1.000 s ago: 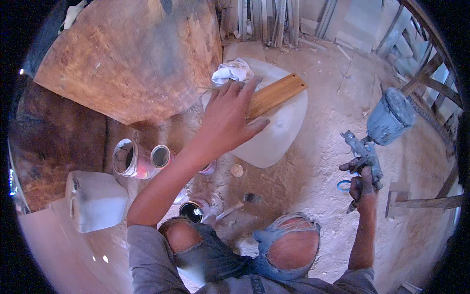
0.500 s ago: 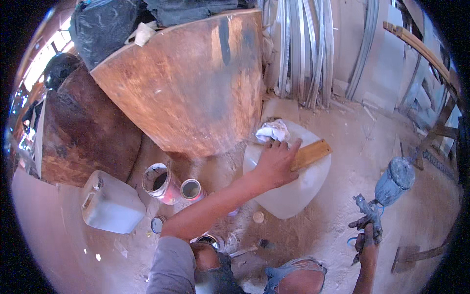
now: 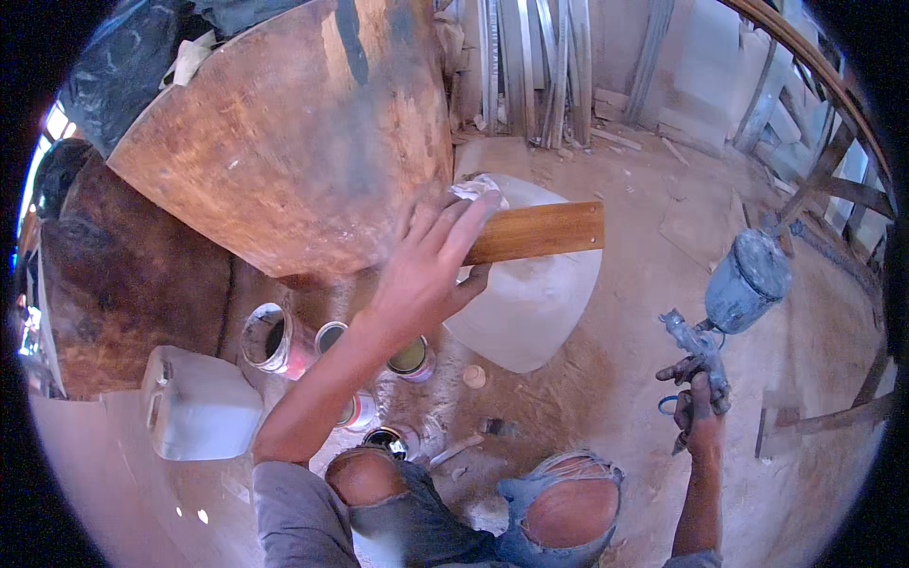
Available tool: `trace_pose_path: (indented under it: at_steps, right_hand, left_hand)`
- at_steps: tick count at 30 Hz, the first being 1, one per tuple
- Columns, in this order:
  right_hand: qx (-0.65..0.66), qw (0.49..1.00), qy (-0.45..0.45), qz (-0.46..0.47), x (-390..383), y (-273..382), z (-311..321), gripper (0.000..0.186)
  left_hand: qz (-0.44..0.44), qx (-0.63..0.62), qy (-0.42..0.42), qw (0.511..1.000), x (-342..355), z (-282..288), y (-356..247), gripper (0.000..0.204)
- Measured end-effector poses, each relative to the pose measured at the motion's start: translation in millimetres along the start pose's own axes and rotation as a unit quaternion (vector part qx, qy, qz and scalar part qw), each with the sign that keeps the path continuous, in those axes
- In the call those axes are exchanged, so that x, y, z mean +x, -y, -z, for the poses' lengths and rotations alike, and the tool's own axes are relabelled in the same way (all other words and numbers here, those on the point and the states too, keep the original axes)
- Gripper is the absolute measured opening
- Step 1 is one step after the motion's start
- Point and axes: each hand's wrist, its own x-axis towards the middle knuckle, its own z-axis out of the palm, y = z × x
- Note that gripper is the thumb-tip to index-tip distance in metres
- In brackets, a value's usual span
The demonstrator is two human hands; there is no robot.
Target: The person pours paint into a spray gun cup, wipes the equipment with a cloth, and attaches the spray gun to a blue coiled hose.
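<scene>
My left hand [image 3: 421,270] reaches forward and grips one end of a flat brown wooden strip [image 3: 549,233]. The strip is above a pale, rounded panel [image 3: 516,327] on the ground. A crumpled white cloth [image 3: 480,187] shows just beyond my left fingertips; whether they touch it is unclear. Off to the right, my right hand [image 3: 701,417] is wrapped round the handle of a spray gun [image 3: 696,346]. The gun's paint-stained blue-grey cup [image 3: 748,281] sits at its upper end.
Several open paint cans [image 3: 280,343] stand left of centre, near a white plastic jug [image 3: 204,405]. A large brown curved panel [image 3: 303,151] leans behind them. Metal strips [image 3: 530,66] stand at the back; wooden bars [image 3: 843,417] are at right.
My left hand has lifted the wooden strip nearer and turned it closer to level. The view has shifted, and more cans show beside my left forearm. My right hand keeps its hold on the spray gun.
</scene>
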Motion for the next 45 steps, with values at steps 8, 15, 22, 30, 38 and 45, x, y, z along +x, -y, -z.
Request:
trace_pose_path:
  at_steps: [8, 15, 22, 30, 38, 45]
  right_hand:
    - [0.019, 1.000, 0.002, 0.011, 2.3, 12.3, -14.2, 0.030]
    - [-0.051, 0.999, 0.014, 0.009, 1.2, 4.9, -13.5, 0.042]
    - [-0.036, 0.999, 0.004, -0.007, -2.9, -0.1, -3.9, 0.032]
    - [-0.016, 0.999, 0.022, 0.034, -9.6, 15.7, -17.4, 0.030]
    - [-0.033, 0.997, 0.035, 0.055, -6.4, 8.0, -18.8, 0.031]
    - [-0.026, 0.999, -0.008, 0.016, -0.1, 1.5, -14.7, 0.030]
  left_hand:
    - [0.026, 0.014, -0.075, 0.997, -9.7, 39.3, -1.7, 0.081]
    - [0.123, -0.001, -0.266, 0.956, -39.1, 32.7, 5.2, 0.081]
    - [0.335, 0.098, -0.328, 0.878, -71.4, 53.0, 24.5, 0.081]
    - [0.363, 0.133, -0.356, 0.851, -90.8, 67.0, 31.5, 0.079]
    - [0.414, -0.166, -0.344, 0.826, -95.1, 85.2, 26.5, 0.075]
    - [0.361, -0.164, -0.292, 0.870, -117.3, 155.6, 45.4, 0.072]
